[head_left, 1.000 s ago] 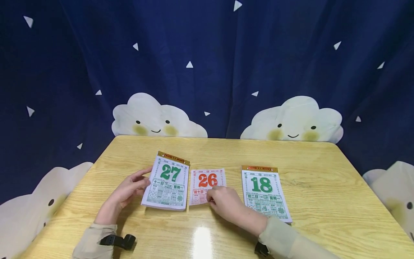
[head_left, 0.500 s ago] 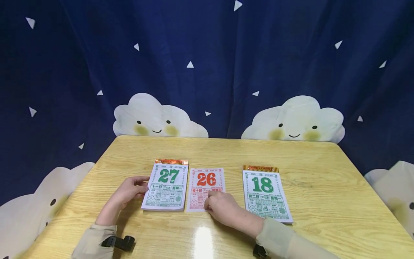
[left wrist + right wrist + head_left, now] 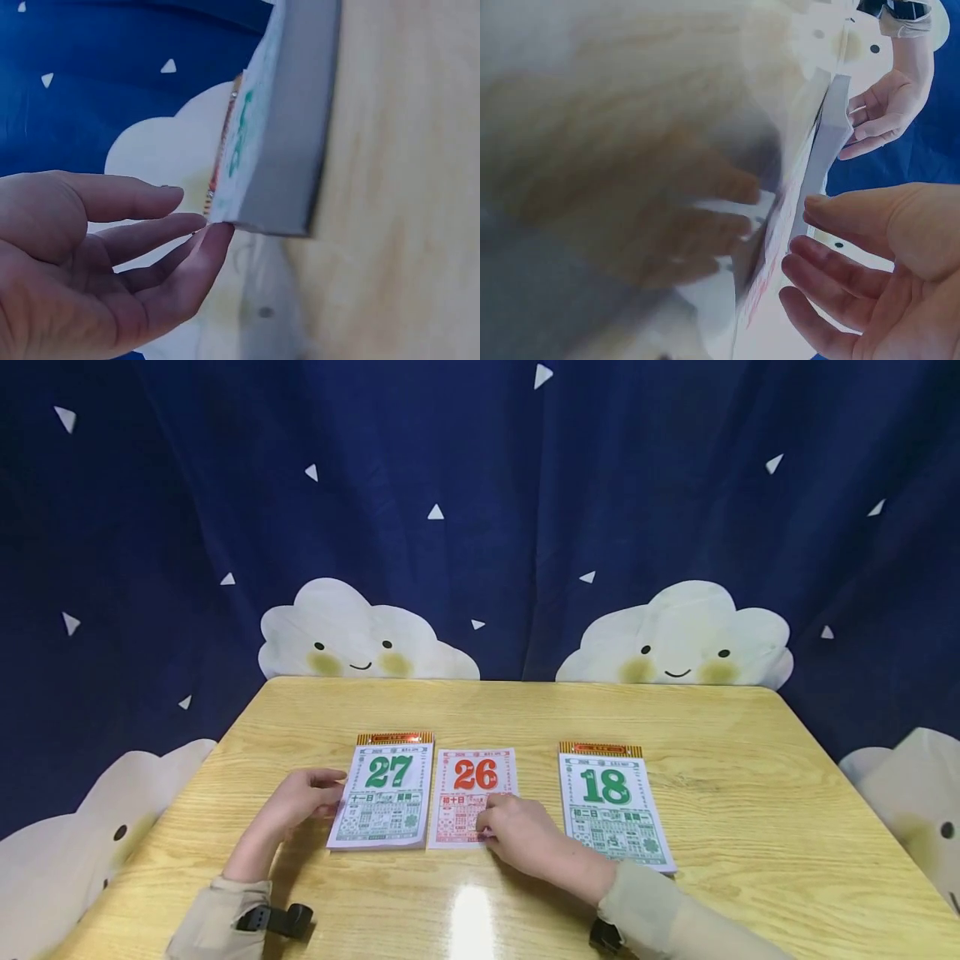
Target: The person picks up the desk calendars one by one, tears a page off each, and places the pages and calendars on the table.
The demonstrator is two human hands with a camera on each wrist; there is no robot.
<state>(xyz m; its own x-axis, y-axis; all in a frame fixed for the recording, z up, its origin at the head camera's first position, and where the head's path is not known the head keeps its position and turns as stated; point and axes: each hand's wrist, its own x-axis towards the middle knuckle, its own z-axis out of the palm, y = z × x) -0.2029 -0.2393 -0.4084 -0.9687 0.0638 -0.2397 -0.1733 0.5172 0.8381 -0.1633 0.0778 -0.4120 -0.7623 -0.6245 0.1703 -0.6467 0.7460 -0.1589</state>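
A tear-off calendar pad (image 3: 386, 814) showing a green 27 lies flat at the left of the table, under a red-and-gold header strip. My left hand (image 3: 296, 802) is at its left edge; in the left wrist view its fingertips (image 3: 217, 234) touch the pad's corner and the thumb stands apart. Beside the pad, a thin calendar page (image 3: 459, 810) with a red 26 lies flat. Over its lower right part is my right hand (image 3: 525, 837), fingers loosely bent and hiding that corner. In the right wrist view, thumb and fingers (image 3: 832, 296) are apart, with nothing pinched between them.
A second calendar pad (image 3: 615, 831) with a green 18 lies to the right, its lower edge close to the right forearm. The wooden table (image 3: 750, 777) ends at a dark blue curtain (image 3: 495, 460) with cloud prints. Each wrist wears a black strap.
The 27 pad, tilted up at first, has come down flat on the table. The red 26 page has also been lowered flat, and the right fingers have loosened from it.
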